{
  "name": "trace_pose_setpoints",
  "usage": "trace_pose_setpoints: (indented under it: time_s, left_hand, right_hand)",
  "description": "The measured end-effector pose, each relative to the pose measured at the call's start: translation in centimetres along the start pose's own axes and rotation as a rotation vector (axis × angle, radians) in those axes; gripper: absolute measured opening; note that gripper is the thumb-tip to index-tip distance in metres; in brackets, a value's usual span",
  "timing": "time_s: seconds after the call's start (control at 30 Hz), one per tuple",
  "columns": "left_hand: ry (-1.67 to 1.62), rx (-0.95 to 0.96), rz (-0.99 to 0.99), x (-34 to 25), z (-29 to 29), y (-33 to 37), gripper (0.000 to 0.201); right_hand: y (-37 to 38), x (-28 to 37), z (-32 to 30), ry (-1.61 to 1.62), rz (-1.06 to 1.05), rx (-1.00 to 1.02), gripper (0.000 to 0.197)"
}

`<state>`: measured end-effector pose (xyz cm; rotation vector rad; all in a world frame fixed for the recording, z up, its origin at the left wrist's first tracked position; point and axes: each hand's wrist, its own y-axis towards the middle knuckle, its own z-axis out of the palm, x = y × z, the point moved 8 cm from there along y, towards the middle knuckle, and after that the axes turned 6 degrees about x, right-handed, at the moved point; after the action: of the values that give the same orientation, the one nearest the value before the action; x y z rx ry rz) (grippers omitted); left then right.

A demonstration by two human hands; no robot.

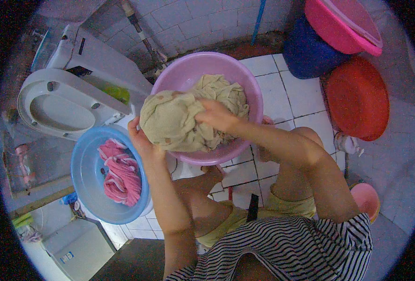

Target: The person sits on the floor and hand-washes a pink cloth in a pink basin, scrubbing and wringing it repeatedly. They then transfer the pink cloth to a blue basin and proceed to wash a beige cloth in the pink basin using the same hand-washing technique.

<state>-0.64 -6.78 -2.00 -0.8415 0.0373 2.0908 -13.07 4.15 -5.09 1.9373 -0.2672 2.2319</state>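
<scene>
A bunched beige cloth (pixel 170 119) with a few brown spots lies in and over the near left rim of a pink-purple basin (pixel 259 98). At the left side of the bundle is my left hand (pixel 145 144), gripping its edge, with part of the fingers hidden behind the fabric. My right hand (pixel 214 116) reaches across the basin, its fingers closed into the folds at the middle. More of the same cloth is heaped in the basin to the right. Whether there is water beneath it is hidden.
To the left, a light blue basin (pixel 83 173) holds a pink cloth (pixel 123 180) with white edging. A toilet (pixel 53 105) with its lid raised stands beyond. At the right are a blue bucket (pixel 305 51), a bright pink basin (pixel 329 28) and a red basin (pixel 357 100).
</scene>
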Motion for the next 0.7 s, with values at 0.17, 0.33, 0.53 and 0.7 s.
trace_pose_setpoints:
  time_s: [0.17, 0.33, 0.53, 0.7]
  left_hand:
    - [0.354, 0.063, -0.219, 1.1, -0.7, -0.2, 0.051]
    - [0.963, 0.014, -0.303, 1.8, -1.1, -0.1, 0.061]
    - [1.657, -0.142, -0.278, -0.8, -3.1, 1.4, 0.067]
    - [1.275, 0.217, -0.014, 3.8, -1.5, 2.8, 0.064]
  right_hand:
    - [-0.1, 4.7, -2.1, 0.014, -0.008, 0.02, 0.035]
    - [-0.2, 6.1, -1.9, 0.03, -0.044, 0.059, 0.032]
    - [-0.7, 8.1, -0.5, -0.059, -0.088, 0.125, 0.03]
    - [-1.2, 9.5, -0.1, 0.11, -0.072, 0.112, 0.025]
